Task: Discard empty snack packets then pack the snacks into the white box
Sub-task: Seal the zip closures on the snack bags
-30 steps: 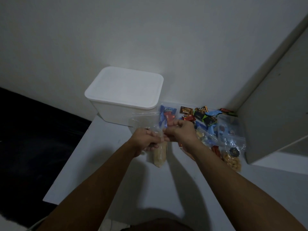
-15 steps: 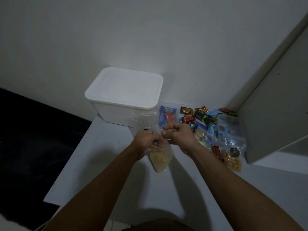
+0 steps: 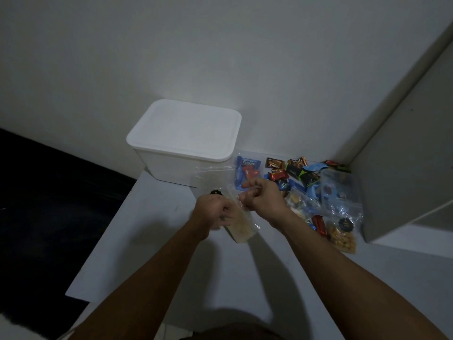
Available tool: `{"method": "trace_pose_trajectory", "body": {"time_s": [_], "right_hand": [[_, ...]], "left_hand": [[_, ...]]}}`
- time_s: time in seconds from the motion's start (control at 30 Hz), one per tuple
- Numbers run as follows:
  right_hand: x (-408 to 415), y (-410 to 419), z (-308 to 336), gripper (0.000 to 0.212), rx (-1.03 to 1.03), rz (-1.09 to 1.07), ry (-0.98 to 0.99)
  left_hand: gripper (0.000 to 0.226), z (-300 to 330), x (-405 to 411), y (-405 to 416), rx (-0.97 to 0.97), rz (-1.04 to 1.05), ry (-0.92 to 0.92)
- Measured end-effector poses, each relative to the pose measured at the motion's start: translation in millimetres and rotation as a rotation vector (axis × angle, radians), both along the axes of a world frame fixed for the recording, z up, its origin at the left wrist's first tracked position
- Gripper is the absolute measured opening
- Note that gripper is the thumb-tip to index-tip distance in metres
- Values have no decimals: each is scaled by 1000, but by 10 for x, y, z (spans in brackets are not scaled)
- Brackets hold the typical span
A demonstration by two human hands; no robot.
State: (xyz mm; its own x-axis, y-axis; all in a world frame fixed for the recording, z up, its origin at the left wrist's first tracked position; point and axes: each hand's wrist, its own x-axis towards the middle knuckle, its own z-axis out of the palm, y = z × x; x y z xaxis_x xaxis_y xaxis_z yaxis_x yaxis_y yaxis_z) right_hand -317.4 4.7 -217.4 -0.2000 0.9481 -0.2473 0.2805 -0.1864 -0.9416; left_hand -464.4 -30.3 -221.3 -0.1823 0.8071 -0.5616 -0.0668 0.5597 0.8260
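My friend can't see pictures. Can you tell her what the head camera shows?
Two hands, left hand and right hand, hold a clear snack bag over a white table. Behind them sits a closed white box, with a pile of snacks to its right.

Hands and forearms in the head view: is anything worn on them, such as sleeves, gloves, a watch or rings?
Both forearms are bare up to the frame edge: no sleeves. The left hand and right hand wear no gloves. No watch or wristband shows on either wrist. The picture is too dim to rule out rings.
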Motion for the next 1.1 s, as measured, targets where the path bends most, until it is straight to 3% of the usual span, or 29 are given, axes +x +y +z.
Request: {"method": "trace_pose_trajectory", "body": {"time_s": [0.07, 0.13, 0.17, 0.3, 0.4, 0.5, 0.57, 0.8, 0.9, 1.0, 1.1], "right_hand": [[-13, 34, 42, 27, 22, 47, -19], [-31, 90, 104, 27, 38, 120, -55], [-41, 123, 132, 26, 45, 153, -71], [-90, 233, 200, 26, 87, 238, -142], [-102, 272, 180, 21, 101, 304, -221], [-72, 303, 120, 33, 171, 378, -379], [-54, 322, 54, 29, 168, 403, -414], [-155, 422, -147, 6, 133, 142, -415], [-250, 473, -178, 10, 123, 67, -369], [-313, 515, -235, 10, 150, 30, -416], [-325, 550, -305, 12, 130, 18, -396]], "left_hand": [[18, -84, -103, 6, 150, 26, 217], [40, -90, -185, -16, 248, -33, 290], [41, -75, -218, -29, 272, -53, 278], [10, -91, -367, 6, 336, 14, 315], [24, -186, -478, 16, 312, 45, 259], [24, -195, -514, 13, 281, 143, 219], [25, -223, -536, 35, 259, 228, 188], [27, -296, -596, 135, 195, 376, 169], [23, -349, -641, 218, 182, 407, 168], [3, -499, -694, 309, 150, 406, 199], [12, -455, -637, 325, 99, 372, 213]]}}
